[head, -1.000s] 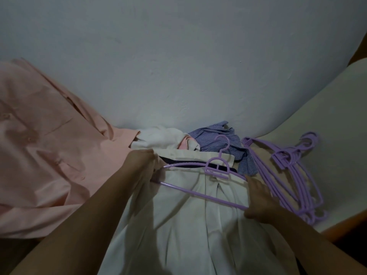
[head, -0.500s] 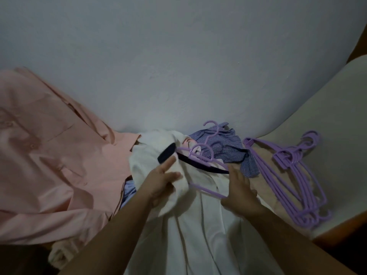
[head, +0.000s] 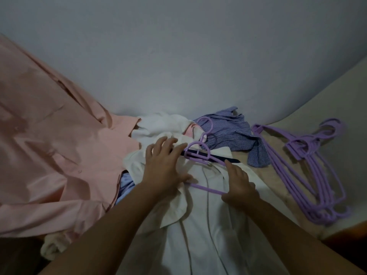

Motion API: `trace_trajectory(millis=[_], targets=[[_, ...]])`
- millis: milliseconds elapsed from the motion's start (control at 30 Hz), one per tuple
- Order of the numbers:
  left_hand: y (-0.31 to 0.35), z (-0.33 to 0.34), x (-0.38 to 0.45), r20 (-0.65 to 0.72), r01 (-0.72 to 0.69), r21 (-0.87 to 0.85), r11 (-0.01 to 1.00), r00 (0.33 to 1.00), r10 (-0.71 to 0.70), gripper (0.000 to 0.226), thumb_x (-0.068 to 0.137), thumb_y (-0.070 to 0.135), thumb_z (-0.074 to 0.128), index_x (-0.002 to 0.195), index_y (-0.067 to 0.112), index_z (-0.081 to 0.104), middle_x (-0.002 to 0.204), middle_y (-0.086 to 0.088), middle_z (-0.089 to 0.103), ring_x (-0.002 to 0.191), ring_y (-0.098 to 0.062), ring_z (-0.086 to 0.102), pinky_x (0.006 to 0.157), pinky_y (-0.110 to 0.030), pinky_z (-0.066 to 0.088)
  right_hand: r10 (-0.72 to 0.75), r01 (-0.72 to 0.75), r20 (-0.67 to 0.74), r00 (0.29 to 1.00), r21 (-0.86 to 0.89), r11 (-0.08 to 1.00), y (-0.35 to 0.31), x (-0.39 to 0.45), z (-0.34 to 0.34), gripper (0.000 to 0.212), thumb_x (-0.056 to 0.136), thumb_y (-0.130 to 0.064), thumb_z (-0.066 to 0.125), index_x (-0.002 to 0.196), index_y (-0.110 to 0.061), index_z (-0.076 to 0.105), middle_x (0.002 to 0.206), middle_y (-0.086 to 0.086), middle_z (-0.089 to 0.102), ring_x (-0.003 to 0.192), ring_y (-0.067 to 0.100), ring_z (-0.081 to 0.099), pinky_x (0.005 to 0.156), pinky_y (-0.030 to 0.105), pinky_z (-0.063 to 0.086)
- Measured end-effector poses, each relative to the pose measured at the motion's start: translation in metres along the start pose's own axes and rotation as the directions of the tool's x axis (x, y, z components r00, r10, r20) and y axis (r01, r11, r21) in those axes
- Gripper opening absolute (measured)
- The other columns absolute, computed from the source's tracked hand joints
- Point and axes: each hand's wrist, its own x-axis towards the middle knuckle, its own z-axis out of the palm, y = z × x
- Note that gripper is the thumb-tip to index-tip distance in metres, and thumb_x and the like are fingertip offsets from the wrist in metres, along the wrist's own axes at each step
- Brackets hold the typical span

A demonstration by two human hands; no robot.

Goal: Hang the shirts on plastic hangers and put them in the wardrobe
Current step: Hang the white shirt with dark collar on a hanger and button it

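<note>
Step in hand: fitting 1 hanger into the white shirt, which lies flat directly under both hands.

Left hand: fingers straight and spread, pressing the shirt's left shoulder and collar down over the hanger's left arm. Holds nothing.

Right hand: lies on the hanger's right half, fingertips toward the collar. The lower bar runs under it; whether the fingers curl round the bar I cannot tell.

Hanger hook points away from the hands, past the collar. Lower bar is exposed between the 2 hands, on top of the cloth.

Beyond the hands: checked shirt. Left of the left hand: pink shirt. Right of the right hand: spare hangers, stacked.

Judgement: shirt is not yet seated. Next move calls for drawing the right shoulder over the hanger's right arm, then lifting by the hook. Wardrobe is not in view.
</note>
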Motion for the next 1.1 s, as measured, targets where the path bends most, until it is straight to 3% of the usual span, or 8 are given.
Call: trace_trajectory(millis=[133,367,533,667,800,900,1033,1100], targets=[[-0.016,0.014,0.011,0.395,-0.036,0.176,0.984,0.918,-0.037,0.122,0.053,0.086,0.061,0.151,0.038,0.006,0.159,0.002,0.005,0.145,-0.029,-0.002,0.113,-0.058,0.002,-0.063,0.062,0.022,0.998,0.014,0.998,0.009,0.01,0.002,0.111,0.071,-0.022,0.077,0.15,-0.028,-0.001,0.155,-0.001,0.012,0.142,0.021,0.015,0.113,0.042,0.025],[-0.039,0.042,0.007,0.344,0.01,0.14,0.99,0.937,-0.059,0.124,0.048,0.091,0.053,0.151,0.037,0.009,0.157,0.006,0.018,0.141,-0.022,0.016,0.111,-0.048,0.016,-0.151,0.121,0.124,0.981,0.22,0.968,0.032,0.037,-0.006,0.099,0.067,-0.035,0.082,0.147,-0.025,0.025,0.15,0.001,0.027,0.138,0.02,0.026,0.113,0.035,0.027],[-0.045,0.051,0.016,0.427,0.055,0.108,0.993,0.899,-0.096,0.138,0.034,0.1,0.038,0.152,0.037,0.002,0.16,0.01,0.005,0.147,-0.025,0.0,0.115,-0.058,0.003,0.022,0.029,-0.153,0.988,0.323,0.946,0.048,0.073,-0.01,0.066,0.07,-0.066,0.059,0.116,-0.019,0.064,0.112,0.004,0.064,0.11,0.022,0.057,0.095,0.036,0.044],[-0.046,0.053,0.022,0.485,0.033,0.108,0.994,0.871,-0.082,0.137,0.035,0.101,0.037,0.151,0.037,-0.001,0.16,0.008,0.005,0.147,-0.028,-0.006,0.113,-0.063,-0.001,0.061,-0.038,-0.054,0.997,0.349,0.936,0.044,0.082,-0.02,0.029,0.092,-0.029,0.057,0.112,-0.009,0.065,0.097,0.004,0.06,0.09,0.018,0.055,0.074,0.021,0.035],[-0.047,0.053,0.024,0.476,-0.026,0.139,0.99,0.878,-0.044,0.133,0.033,0.102,0.034,0.15,0.045,0.007,0.157,0.005,0.016,0.146,-0.03,-0.004,0.111,-0.066,0.001,0.06,-0.067,0.029,0.998,0.461,0.885,0.046,0.084,-0.025,0.03,0.087,-0.006,0.063,0.116,-0.008,0.066,0.113,0.009,0.063,0.092,0.011,0.055,0.074,0.015,0.037],[-0.048,0.051,0.023,0.469,-0.065,0.157,0.985,0.883,-0.016,0.125,0.037,0.098,0.025,0.149,0.046,0.008,0.156,0.002,0.016,0.146,-0.03,-0.006,0.112,-0.065,0.003,0.064,-0.098,0.083,0.994,0.518,0.85,0.048,0.083,-0.031,0.033,0.086,0.003,0.059,0.116,-0.008,0.066,0.101,0.009,0.064,0.061,-0.002,0.056,0.05,0.006,0.038],[-0.051,0.047,0.02,0.447,-0.051,0.153,0.987,0.894,-0.023,0.123,0.039,0.095,0.025,0.15,0.044,0.013,0.154,-0.001,0.02,0.146,-0.029,-0.003,0.112,-0.064,0.007,0.096,-0.14,0.103,0.99,0.621,0.771,0.052,0.075,-0.053,0.035,0.09,0.004,0.052,0.122,-0.006,0.061,0.124,0.014,0.061,0.108,0.024,0.061,0.094,0.025,0.046],[-0.051,0.044,0.019,0.42,-0.027,0.144,0.989,0.907,-0.036,0.123,0.038,0.094,0.027,0.15,0.042,0.018,0.153,-0.002,0.023,0.146,-0.029,0.0,0.111,-0.062,0.009,0.078,-0.117,0.091,0.993,0.625,0.772,0.051,0.066,-0.069,0.037,0.091,0.004,0.051,0.126,-0.007,0.059,0.129,0.011,0.057,0.116,0.022,0.055,0.101,0.029,0.041]])
